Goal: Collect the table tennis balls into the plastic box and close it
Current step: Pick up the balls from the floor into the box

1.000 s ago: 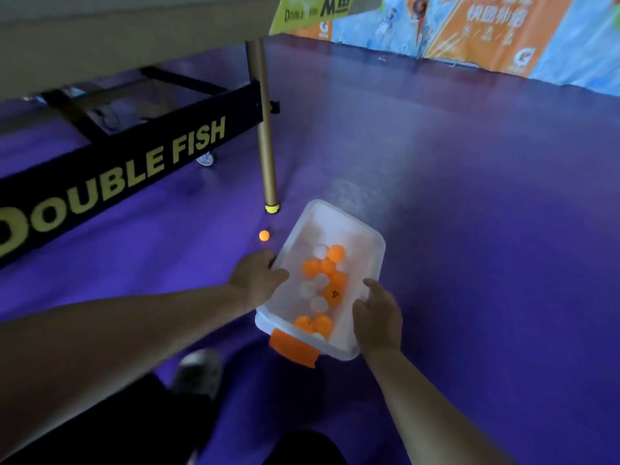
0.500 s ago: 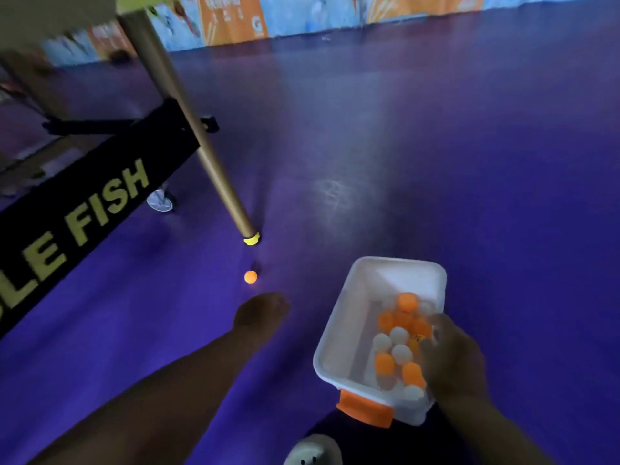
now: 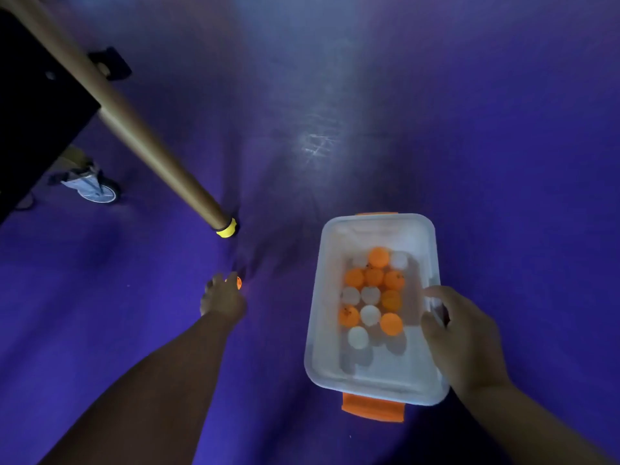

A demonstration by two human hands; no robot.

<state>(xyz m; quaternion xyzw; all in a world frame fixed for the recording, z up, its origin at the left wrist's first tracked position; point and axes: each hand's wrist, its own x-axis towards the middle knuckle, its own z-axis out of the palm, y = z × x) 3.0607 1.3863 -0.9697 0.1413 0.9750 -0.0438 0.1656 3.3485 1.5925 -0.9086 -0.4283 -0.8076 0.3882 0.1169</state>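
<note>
A white plastic box with orange latches at both ends stands open on the purple floor, with no lid in view. Several orange and white table tennis balls lie inside it. My right hand grips the box's right rim, thumb over the edge. One loose orange ball sits on the floor left of the box. My left hand reaches down onto it, fingers curled over it and hiding most of it.
A gold table leg with a yellow foot slants down to the floor just beyond the loose ball. A caster wheel and the table's black underframe lie at the far left. Purple floor spreads on all sides.
The view tilted down and closer. My left hand moved forward from short of the loose orange ball onto it. My right hand kept its hold on the box's right rim.
</note>
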